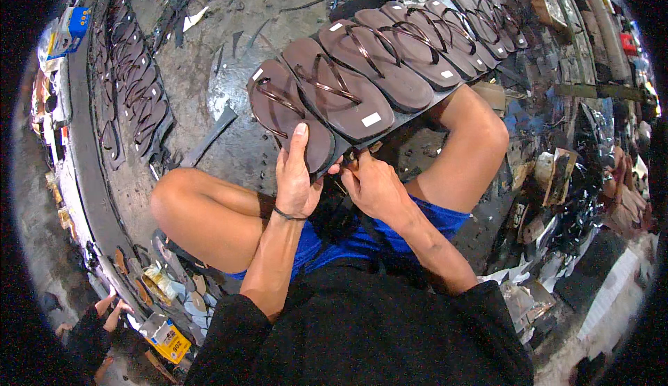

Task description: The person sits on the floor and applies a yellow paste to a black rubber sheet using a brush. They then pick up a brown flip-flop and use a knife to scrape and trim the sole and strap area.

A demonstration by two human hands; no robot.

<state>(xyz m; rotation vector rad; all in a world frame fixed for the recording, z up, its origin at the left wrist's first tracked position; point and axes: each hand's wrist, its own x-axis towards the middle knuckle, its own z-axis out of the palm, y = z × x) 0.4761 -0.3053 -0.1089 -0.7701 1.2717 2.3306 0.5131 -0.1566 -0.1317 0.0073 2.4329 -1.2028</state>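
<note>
A long row of brown thong sandals with shiny brown straps lies side by side on a dark grey sheet, running from the middle toward the far right. My left hand (296, 177) grips the near end of the leftmost sandal (273, 90), its thumb on top and its fingers underneath. Beside it sits another sandal (341, 97) with a white label near its front edge. My right hand (376, 183) is closed right at the near edge of the sheet (390, 130), close to the left fingertips. What its fingers pinch, if anything, is hidden.
My bent knees flank the work. Another strip of brown sandals (136, 94) lies on the floor at left, near a dark offcut (209, 135). Scraps and plastic pile up at right. A yellow box (167, 341) stands lower left, near another person's arms (108, 313).
</note>
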